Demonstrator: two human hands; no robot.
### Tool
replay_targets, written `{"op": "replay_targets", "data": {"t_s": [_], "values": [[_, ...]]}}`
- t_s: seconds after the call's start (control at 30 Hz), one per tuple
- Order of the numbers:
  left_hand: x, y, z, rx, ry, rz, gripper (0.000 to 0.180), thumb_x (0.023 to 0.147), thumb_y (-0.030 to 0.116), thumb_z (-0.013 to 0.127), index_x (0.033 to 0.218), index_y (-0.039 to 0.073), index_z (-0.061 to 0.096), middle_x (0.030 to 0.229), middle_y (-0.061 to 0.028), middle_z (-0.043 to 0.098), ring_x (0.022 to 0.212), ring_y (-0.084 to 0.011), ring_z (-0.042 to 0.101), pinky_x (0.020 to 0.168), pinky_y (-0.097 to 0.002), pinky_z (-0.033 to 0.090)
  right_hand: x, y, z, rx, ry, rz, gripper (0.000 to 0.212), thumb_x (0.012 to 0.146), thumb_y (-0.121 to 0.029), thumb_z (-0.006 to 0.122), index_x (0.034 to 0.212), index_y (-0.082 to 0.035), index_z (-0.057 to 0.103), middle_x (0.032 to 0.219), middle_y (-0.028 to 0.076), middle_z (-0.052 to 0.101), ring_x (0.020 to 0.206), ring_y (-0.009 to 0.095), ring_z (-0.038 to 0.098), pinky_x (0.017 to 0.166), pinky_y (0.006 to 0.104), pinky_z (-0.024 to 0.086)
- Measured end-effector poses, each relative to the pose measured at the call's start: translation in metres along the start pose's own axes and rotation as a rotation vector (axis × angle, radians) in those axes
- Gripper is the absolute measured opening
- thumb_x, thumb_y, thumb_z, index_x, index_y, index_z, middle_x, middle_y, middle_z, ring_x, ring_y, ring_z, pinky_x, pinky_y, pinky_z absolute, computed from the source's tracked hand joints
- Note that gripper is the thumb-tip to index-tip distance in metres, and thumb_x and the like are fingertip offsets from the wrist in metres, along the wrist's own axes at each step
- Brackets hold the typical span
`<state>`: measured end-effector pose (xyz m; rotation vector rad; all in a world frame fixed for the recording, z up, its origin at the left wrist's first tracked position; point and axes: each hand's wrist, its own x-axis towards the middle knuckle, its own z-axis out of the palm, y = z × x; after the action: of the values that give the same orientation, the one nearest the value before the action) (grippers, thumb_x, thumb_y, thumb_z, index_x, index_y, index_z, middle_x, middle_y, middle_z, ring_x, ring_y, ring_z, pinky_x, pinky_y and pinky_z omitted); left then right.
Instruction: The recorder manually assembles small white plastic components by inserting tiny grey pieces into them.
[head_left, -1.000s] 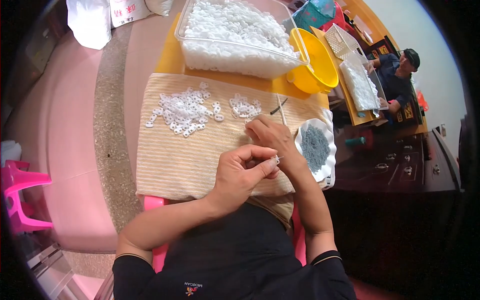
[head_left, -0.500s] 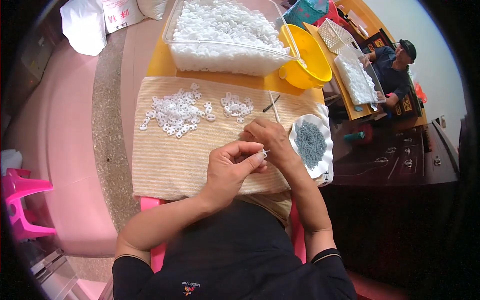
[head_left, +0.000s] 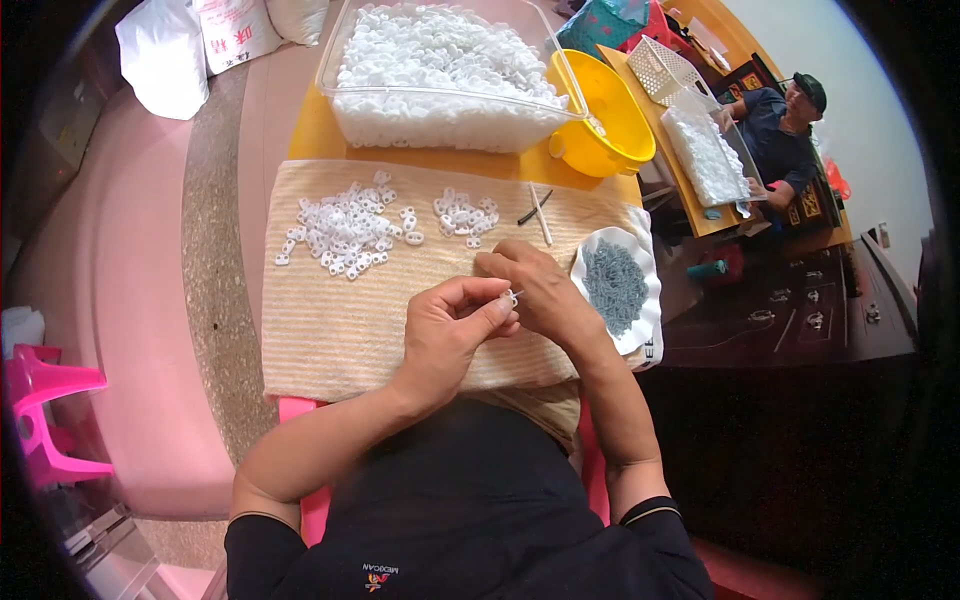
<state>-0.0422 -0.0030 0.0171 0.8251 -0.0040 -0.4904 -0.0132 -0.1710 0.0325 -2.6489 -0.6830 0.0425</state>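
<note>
My left hand [head_left: 440, 332] pinches a small white plastic piece [head_left: 512, 299] between thumb and forefinger, and a thin pin-like end shows at it. Right beside it, my right hand [head_left: 545, 292] is bent over with curled fingers; the fingertips are hidden, so anything in them cannot be made out. Beyond the hands lie a larger pile of white two-holed pieces [head_left: 345, 230] and a smaller pile of the same pieces [head_left: 465, 216]. To the right of my right hand, a white wavy-rimmed dish [head_left: 650, 312] holds many small grey-blue slender parts [head_left: 612, 285].
A striped cloth [head_left: 335, 345] covers the near table. A white stick [head_left: 543, 222] crosses a black one [head_left: 527, 219]. Behind stand a clear bin [head_left: 440, 120] full of white pieces and a yellow basin [head_left: 620, 150]. A person [head_left: 775, 135] sits at another table, far right.
The view has shifted slightly, moving the table things a little left. Both hands stay close together, still working at the small white piece, a touch further left and up.
</note>
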Motion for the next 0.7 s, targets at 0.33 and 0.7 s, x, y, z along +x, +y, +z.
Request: {"op": "replay_targets", "data": {"t_s": [0.33, 0.7], "values": [[0.005, 0.007, -0.004, 0.012, 0.023, -0.023, 0.016, 0.088, 0.002, 0.063, 0.103, -0.003, 0.062, 0.089, -0.0094, 0.066, 0.079, -0.0153, 0.065, 0.075, -0.0307, 0.058, -0.018, 0.014, 0.016, 0.595, 0.232, 0.161, 0.03, 0.083, 0.004, 0.063, 0.113, 0.0, 0.059, 0.083, 0.004, 0.06, 0.073, 0.01, 0.054, 0.067, 0.0243, 0.046], [0.017, 0.002, -0.01, -0.018, 0.099, -0.11, 0.019, 0.087, 0.001, 0.063, 0.105, -0.003, 0.06, 0.088, -0.0098, 0.064, 0.079, -0.0161, 0.065, 0.076, -0.0312, 0.058, -0.033, 0.024, 0.027, 1.193, 0.202, 0.447, 0.029, 0.088, -0.002, 0.063, 0.117, 0.004, 0.058, 0.095, 0.005, 0.065, 0.084, 0.011, 0.062, 0.074, 0.0235, 0.051]]}}
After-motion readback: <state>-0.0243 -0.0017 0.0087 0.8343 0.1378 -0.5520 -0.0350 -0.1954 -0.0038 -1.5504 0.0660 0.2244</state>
